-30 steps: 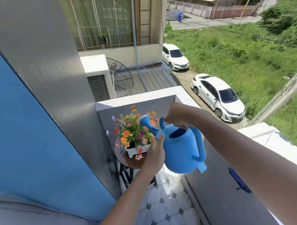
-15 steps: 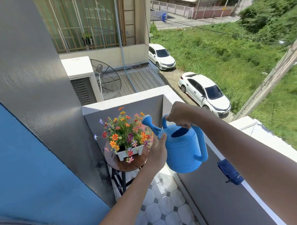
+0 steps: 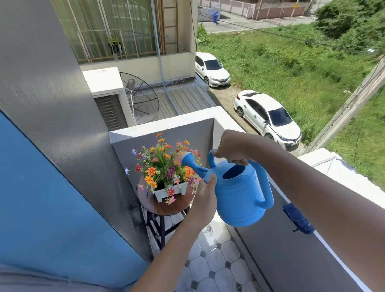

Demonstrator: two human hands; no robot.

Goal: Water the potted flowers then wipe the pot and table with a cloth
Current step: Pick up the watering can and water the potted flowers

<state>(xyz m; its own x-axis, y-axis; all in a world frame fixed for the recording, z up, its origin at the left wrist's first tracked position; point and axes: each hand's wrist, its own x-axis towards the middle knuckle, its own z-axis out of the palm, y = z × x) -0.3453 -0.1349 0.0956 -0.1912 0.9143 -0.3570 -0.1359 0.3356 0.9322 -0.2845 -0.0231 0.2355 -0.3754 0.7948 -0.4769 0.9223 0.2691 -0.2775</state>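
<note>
Blue watering can (image 3: 240, 194), spout over the potted flowers (image 3: 166, 164) on the round surface (image 3: 174, 207) at far left. Right hand (image 3: 231, 147) grips the top handle, left hand (image 3: 205, 193) braces the spout base (can't tell how its fingers sit). Watering step, I'd say; next is probably grabbing the dark-blue cloth (image 3: 297, 220) off the right ledge (image 3: 354, 183).

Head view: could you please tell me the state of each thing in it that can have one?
Watering can: lifted, spout over the flowers; no stream visible.
Right hand: grips the can's top handle.
Left hand: holds the can at the spout's base.
White pot: upright on the round table.
Blue cloth: hangs on the balcony wall, untouched.
</note>
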